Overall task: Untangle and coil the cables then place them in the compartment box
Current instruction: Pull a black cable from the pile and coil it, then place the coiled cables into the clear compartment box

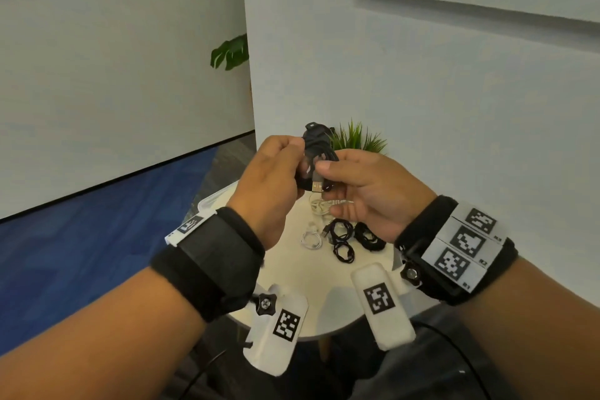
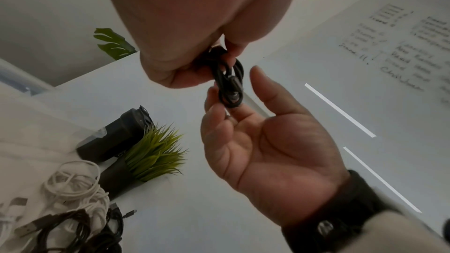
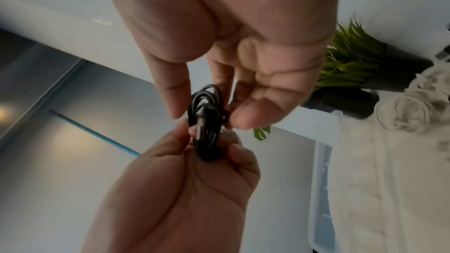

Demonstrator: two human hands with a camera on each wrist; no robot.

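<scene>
A black cable (image 1: 319, 153) wound into a small coil hangs in the air between both hands, above the round white table (image 1: 292, 286). My left hand (image 1: 293, 161) grips the coil's left side with curled fingers. My right hand (image 1: 328, 177) pinches the right side between thumb and fingers. The cable's silver USB plug (image 1: 317, 187) sticks out below the coil. In the right wrist view the coil (image 3: 207, 122) stands edge-on between the two hands. The clear compartment box (image 3: 321, 180) lies at the table's left side.
On the table lie coiled white cables (image 1: 311, 239) and several black coils (image 1: 342, 239). A green plant in a dark pot (image 2: 151, 153) and a black bottle (image 2: 114, 136) stand at the back by the wall. Blue carpet lies to the left.
</scene>
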